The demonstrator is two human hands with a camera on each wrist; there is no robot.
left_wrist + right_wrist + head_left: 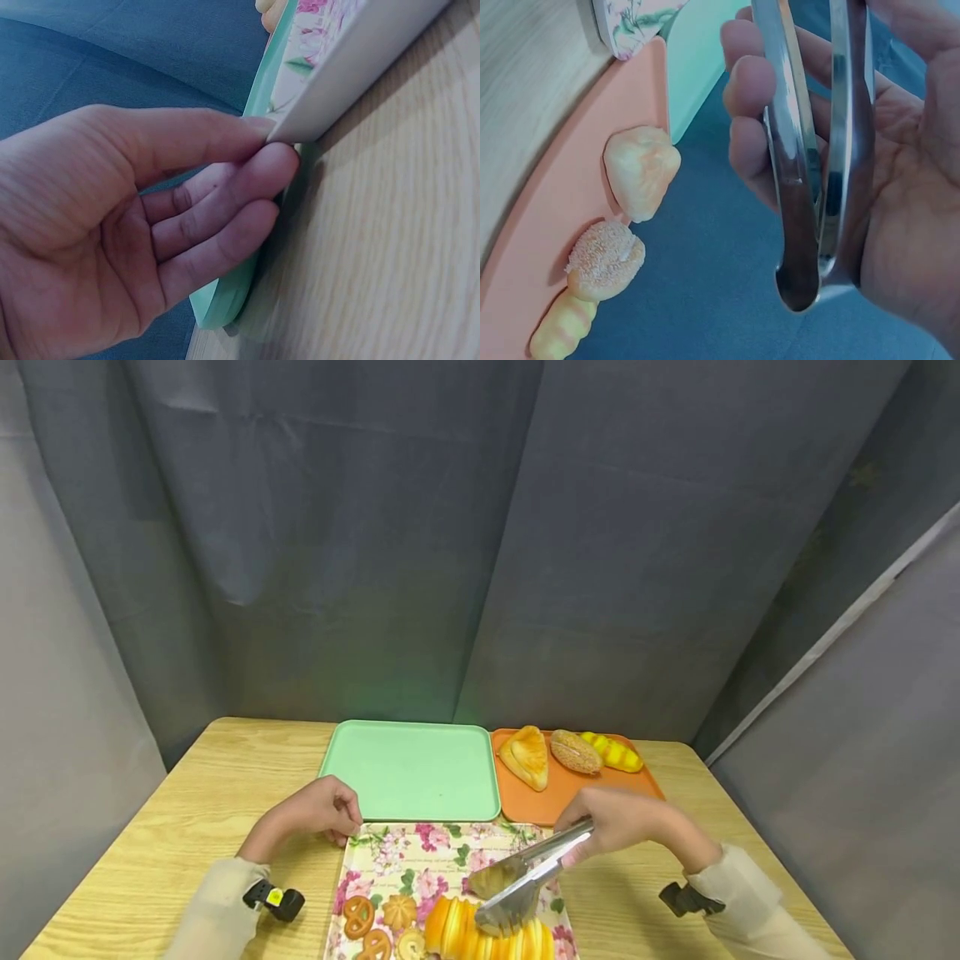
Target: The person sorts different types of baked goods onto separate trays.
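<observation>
Right hand (622, 822) gripped tongs (525, 881), tips over the sliced bread (487, 935), below-left of it. Left hand (318, 810), loosely curled, touched the floral tray (390, 852) corner.

Both hands reach forward, the left hand (318, 810) with fingers loosely bent, the right hand (615, 822) curled in a grip.
</observation>
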